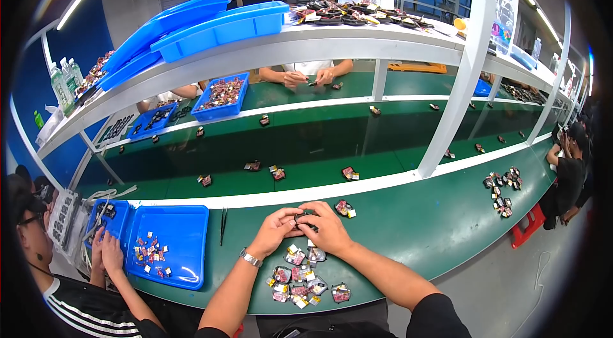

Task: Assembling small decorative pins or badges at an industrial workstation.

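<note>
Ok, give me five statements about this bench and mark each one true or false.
1. The left hand and right hand are together at one small dark part. True.
2. A watch circles the right wrist. False: it is on the left wrist.
3. A slim black tool lies on the green tabletop, left of both hands. True.
4. The large tray left of that tool is yellow. False: it is blue.
5. A cluster of labelled parts lies between the person's forearms. True.
</note>
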Tool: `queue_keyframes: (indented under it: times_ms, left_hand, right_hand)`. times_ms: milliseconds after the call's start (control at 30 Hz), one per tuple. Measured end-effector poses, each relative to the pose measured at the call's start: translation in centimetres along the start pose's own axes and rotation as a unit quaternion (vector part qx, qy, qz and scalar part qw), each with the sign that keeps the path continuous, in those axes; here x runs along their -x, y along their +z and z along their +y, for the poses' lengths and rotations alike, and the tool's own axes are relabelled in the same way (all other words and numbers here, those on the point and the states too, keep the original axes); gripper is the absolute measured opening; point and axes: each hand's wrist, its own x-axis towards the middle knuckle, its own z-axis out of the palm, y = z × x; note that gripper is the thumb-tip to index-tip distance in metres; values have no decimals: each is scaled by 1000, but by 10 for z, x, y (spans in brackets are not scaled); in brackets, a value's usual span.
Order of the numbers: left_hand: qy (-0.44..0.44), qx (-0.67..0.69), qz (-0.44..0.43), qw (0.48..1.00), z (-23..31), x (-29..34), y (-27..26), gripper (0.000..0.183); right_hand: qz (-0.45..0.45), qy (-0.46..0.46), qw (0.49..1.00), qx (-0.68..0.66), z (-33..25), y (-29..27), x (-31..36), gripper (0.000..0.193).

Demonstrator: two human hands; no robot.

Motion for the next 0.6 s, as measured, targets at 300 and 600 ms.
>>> queue_keyframes:
  times_ms: [300,600]
  left_hand:
    - [4,5,5,1000,-1,0,0,28]
    - [29,0,51,998,-3,2,0,27]
  right_hand:
    - [0,37,999,-33,5,5,4,19]
    - [-4,31,998,-56,-4,7,-2,19]
